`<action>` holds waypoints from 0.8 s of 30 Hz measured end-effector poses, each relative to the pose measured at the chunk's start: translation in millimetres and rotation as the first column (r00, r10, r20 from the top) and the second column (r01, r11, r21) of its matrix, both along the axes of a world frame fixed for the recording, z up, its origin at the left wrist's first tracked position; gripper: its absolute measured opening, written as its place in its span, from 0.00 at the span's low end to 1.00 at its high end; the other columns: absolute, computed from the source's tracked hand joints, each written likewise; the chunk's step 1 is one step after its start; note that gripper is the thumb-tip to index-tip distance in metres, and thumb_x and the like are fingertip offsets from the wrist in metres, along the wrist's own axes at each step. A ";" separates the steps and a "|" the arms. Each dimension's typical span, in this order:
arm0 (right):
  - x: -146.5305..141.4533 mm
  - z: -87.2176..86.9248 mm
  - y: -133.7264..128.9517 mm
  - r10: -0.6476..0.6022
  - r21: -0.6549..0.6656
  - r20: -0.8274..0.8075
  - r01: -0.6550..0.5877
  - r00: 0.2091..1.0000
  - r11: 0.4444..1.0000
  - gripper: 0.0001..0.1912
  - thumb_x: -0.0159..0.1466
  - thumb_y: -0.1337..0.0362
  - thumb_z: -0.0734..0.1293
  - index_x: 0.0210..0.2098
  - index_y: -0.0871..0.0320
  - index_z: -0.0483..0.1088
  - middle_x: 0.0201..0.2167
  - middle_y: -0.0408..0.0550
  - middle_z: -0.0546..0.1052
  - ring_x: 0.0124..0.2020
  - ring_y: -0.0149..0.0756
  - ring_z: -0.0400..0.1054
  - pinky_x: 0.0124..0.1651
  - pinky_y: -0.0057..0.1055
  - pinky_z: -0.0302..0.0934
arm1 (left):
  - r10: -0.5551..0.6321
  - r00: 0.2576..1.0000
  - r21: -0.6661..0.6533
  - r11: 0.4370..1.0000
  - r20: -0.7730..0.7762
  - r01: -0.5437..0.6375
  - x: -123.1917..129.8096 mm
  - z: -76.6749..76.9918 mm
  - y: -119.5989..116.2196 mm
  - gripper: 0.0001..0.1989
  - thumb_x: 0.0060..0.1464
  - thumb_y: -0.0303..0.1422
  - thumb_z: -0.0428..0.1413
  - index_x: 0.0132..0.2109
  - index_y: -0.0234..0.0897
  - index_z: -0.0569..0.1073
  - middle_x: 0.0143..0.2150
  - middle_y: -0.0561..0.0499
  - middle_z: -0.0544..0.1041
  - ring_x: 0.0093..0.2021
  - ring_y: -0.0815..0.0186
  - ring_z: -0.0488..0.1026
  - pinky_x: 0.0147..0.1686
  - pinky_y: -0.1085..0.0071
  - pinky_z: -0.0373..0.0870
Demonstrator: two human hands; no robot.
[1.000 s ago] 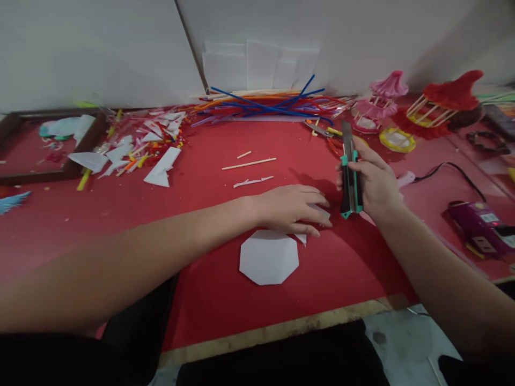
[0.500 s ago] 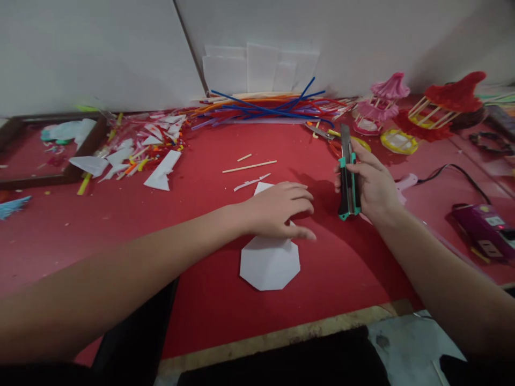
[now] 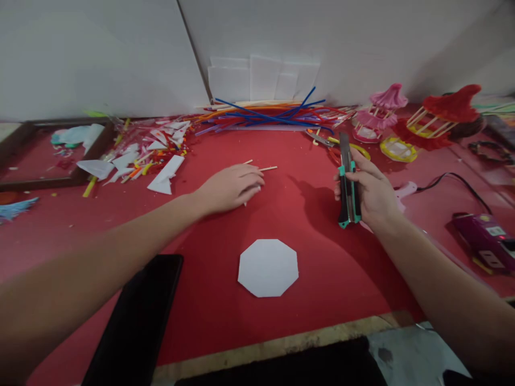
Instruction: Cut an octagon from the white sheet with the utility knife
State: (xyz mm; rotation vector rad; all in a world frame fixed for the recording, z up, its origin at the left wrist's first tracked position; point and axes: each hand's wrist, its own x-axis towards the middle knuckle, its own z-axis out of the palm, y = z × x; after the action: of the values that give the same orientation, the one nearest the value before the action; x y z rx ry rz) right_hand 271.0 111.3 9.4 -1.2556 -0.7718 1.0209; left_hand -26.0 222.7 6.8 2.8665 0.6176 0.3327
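Observation:
My right hand holds a utility knife, black and teal, upright above the table with its blade pointing away from me. My left hand lies low on the red surface with its fingers curled together and pointing right; whatever is under them is hidden. A thin wooden stick pokes out past the fingers, and the tip of a shorter stick shows behind the knuckles. Nearer to me, a white octagon of board lies flat, touched by neither hand.
Scraps and white offcuts pile up at left beside a brown frame. Pipe cleaners lie along the wall. Scissors, a pink model, a red model and a purple power box are right. A black phone-like slab lies front left.
My left hand has moved left and away from the octagon, leaving it fully in view. White offcuts by it no longer show. My right hand keeps the utility knife in about the same place.

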 end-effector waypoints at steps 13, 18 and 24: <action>-0.1 -2.6 1.1 0.017 -0.023 0.010 -0.017 1.000 1.000 0.36 0.52 0.67 0.67 0.61 0.48 0.66 0.25 0.36 0.76 0.20 0.31 0.70 0.22 0.29 0.66 | 0.321 0.929 0.061 0.947 -0.184 -0.315 23.4 -5.3 -9.4 0.35 0.65 0.52 0.42 0.71 0.38 0.53 0.75 0.42 0.46 0.74 0.46 0.37 0.68 0.42 0.36; 0.0 -4.1 -0.7 0.026 -0.011 0.011 -0.026 1.000 1.000 0.36 0.53 0.67 0.67 0.62 0.47 0.65 0.26 0.36 0.76 0.20 0.31 0.70 0.22 0.29 0.66 | 0.426 0.865 0.093 0.904 -0.264 -0.417 9.0 -6.0 15.0 0.34 0.68 0.49 0.35 0.72 0.34 0.48 0.74 0.42 0.47 0.74 0.48 0.38 0.68 0.43 0.34; -3.9 -5.4 0.2 0.017 -0.036 -0.018 -0.017 1.000 0.999 0.34 0.52 0.66 0.68 0.60 0.48 0.67 0.24 0.36 0.76 0.19 0.31 0.70 0.21 0.29 0.65 | 0.469 0.823 0.122 0.882 -0.321 -0.455 -37.4 -4.0 24.0 0.37 0.66 0.50 0.33 0.73 0.31 0.45 0.75 0.40 0.44 0.74 0.49 0.37 0.68 0.44 0.33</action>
State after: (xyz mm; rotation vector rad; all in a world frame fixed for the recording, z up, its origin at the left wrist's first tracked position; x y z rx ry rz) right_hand 267.1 111.5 4.0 -1.2711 -0.7544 1.0628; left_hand -63.4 246.7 2.7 2.7934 1.3967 -0.1041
